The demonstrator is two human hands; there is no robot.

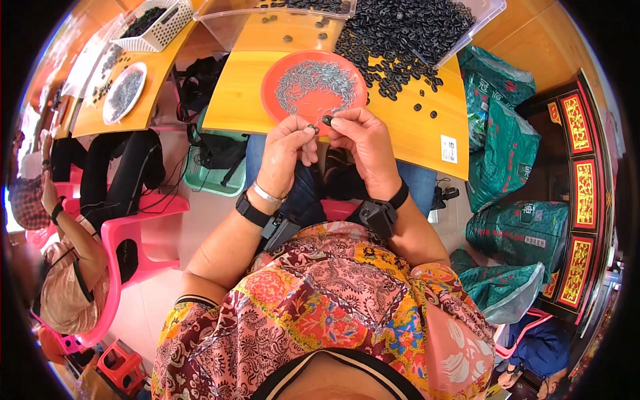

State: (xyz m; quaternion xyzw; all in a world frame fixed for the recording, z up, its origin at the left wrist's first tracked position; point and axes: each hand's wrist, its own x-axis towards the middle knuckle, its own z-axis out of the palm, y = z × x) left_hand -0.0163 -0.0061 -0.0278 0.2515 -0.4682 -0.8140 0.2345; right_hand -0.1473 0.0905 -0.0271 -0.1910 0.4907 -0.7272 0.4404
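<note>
Both my hands are raised close together at the near rim of a round orange-red plate (pixel 313 107), which holds many small grey metal pins or screws (pixel 337 85). Between the thumb and forefinger of my right hand (pixel 365 139) is a small black oval piece (pixel 327 120). The fingers of my left hand (pixel 288 148) are pinched around something small and dark, too tiny to name. The two pinches are a short way apart. Behind the plate and to its right, a large heap of similar black oval pieces (pixel 400 40) spreads over the yellow table (pixel 230 100).
A clear plastic bin (pixel 490 10) lies at the heap's far right. Green woven bags (pixel 503 143) stand on the right, beside a dark carved cabinet (pixel 577 193). At left, a person (pixel 73 280) sits on a pink chair (pixel 157 220) by another table bearing a white plate (pixel 125 93) and white basket (pixel 155 33).
</note>
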